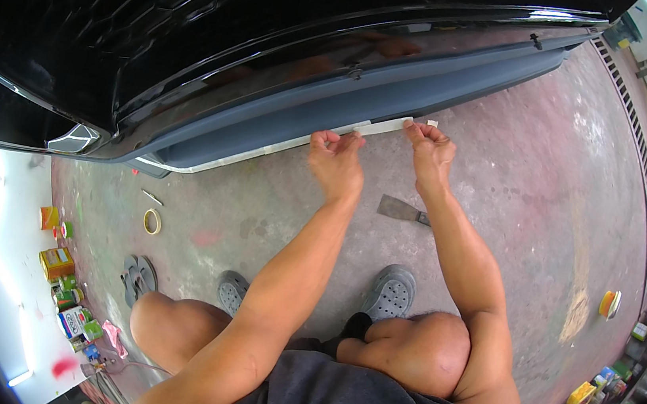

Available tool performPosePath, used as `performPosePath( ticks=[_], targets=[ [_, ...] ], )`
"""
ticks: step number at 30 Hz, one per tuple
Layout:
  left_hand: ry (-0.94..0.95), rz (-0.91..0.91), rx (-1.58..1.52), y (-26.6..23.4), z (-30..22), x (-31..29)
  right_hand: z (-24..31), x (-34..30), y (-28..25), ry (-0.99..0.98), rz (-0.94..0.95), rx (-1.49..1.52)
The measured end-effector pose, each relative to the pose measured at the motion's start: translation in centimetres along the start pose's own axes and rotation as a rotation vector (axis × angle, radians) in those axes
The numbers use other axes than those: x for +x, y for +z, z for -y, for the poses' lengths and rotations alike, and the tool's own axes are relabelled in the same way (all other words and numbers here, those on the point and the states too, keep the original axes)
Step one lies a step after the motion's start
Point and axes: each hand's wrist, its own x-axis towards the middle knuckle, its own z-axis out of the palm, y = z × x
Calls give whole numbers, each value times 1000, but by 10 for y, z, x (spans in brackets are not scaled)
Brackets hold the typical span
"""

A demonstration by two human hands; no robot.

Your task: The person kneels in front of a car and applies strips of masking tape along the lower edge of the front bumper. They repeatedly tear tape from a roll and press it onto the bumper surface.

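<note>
Running along the lower edge of the grey plastic trim on the glossy black car body (221, 47), the pale strip of masking tape (282, 147) is held at its free end by both hands. The left hand (336, 158) has its fingers curled together, pinching the tape against the trim edge; the right hand (428, 146) pinches the loose end just beside it, fingertips pressed together. Judged from this position, the tape could wander off the trim line or wrinkle if the two hands pull unevenly, and the short tail could stick to itself. On the stained concrete floor (548, 196), a flat metal scraper with a dark handle (402, 209) lies just beside the right forearm; a round roll of tan tape (152, 221) lies well apart to the left. Small coloured cans and boxes (63, 284) stand along the left wall; their contents cannot be seen. Grey perforated clogs (391, 292) cover the feet.
</note>
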Motion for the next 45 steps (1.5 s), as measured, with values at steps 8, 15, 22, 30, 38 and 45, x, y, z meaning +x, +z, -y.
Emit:
performPosePath(
  ticks=[8, 15, 22, 30, 38, 45],
  targets=[
    [35, -4, -24, 13, 1, 1, -21, 17, -11, -14, 35, 117],
    [-22, -22, -9, 18, -3, 2, -3, 15, -10, -16, -16, 50],
    [-87, -59, -16, 22, -11, 0, -6, 21, -10, 4, -29, 17],
    [-104, -58, -65, 21, -14, 0, -5, 24, -5, 19, -38, 55],
    [-122, -117, -79, 22, -11, 1, -5, 26, -3, 42, -37, 59],
    [-128, -139, -117, 19, -15, 0, -4, 26, 1, 33, -29, 41]
  ],
)
